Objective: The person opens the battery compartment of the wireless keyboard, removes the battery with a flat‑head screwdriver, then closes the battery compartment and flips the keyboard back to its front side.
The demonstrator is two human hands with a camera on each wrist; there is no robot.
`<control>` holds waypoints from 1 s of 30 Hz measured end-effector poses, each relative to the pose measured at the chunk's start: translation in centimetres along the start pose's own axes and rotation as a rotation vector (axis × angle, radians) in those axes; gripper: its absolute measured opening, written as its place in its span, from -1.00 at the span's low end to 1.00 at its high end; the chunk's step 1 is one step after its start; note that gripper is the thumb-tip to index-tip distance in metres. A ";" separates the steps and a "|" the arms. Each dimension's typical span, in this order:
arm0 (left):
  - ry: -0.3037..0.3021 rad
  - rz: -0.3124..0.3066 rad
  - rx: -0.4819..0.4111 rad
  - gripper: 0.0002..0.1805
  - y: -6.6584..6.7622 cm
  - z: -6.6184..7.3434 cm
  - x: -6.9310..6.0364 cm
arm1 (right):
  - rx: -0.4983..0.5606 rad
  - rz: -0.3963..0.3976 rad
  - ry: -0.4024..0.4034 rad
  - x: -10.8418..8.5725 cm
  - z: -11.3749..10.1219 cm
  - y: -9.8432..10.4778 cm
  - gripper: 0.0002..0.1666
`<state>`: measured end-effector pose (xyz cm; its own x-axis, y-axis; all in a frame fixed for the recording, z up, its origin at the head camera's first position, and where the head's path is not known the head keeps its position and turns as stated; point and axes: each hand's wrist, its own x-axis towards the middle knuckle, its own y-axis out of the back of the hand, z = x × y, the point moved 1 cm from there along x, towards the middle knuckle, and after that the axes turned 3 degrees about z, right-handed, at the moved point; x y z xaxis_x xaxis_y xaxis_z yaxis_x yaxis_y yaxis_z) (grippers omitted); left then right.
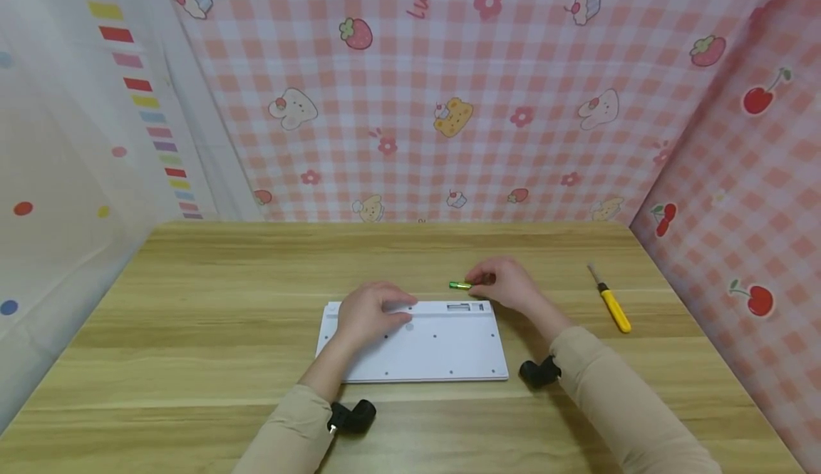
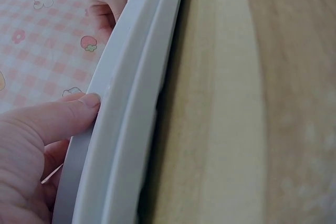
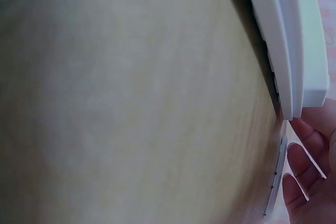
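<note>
A white keyboard (image 1: 417, 353) lies face down on the wooden table, its underside dotted with small screws. Along its raised far bar, toward the right, sits an uncovered battery slot (image 1: 458, 308). My left hand (image 1: 372, 310) grips that bar left of the slot; in the left wrist view the thumb (image 2: 79, 111) presses on it, with the other fingers partly hidden behind. Just beyond the slot, my right hand (image 1: 507, 285) pinches the end of a small green battery (image 1: 458, 285) between thumb and forefinger. The right wrist view shows other fingers (image 3: 302, 161) loosely bent; the battery is hidden there.
On the table's right side lies a screwdriver (image 1: 613, 306) with a yellow and black handle, its tip pointing away. Black wrist cameras (image 1: 353, 417) are strapped to both sleeves. A pink checked curtain (image 1: 410, 153) hangs behind the table (image 1: 192, 303).
</note>
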<state>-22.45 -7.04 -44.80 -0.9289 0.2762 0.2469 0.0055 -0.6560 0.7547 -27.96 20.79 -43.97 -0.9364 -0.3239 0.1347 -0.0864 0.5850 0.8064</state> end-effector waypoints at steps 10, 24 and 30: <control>0.004 0.003 -0.001 -0.75 0.0 -0.1 -0.1 | 0.034 0.023 0.050 -0.1 0.1 0.2 -0.79; 0.006 0.001 -0.006 -0.75 0.0 0.2 -0.1 | 0.198 0.043 0.008 -3.3 0.1 2.9 -0.67; 0.010 0.006 -0.006 -0.75 0.0 0.1 -0.1 | 0.165 0.062 0.026 -5.0 0.7 3.6 -0.64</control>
<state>-22.28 -7.01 -44.82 -0.9324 0.2652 0.2457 0.0091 -0.6623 0.7492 -23.87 25.02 -42.19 -0.9329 -0.3012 0.1976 -0.0853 0.7177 0.6911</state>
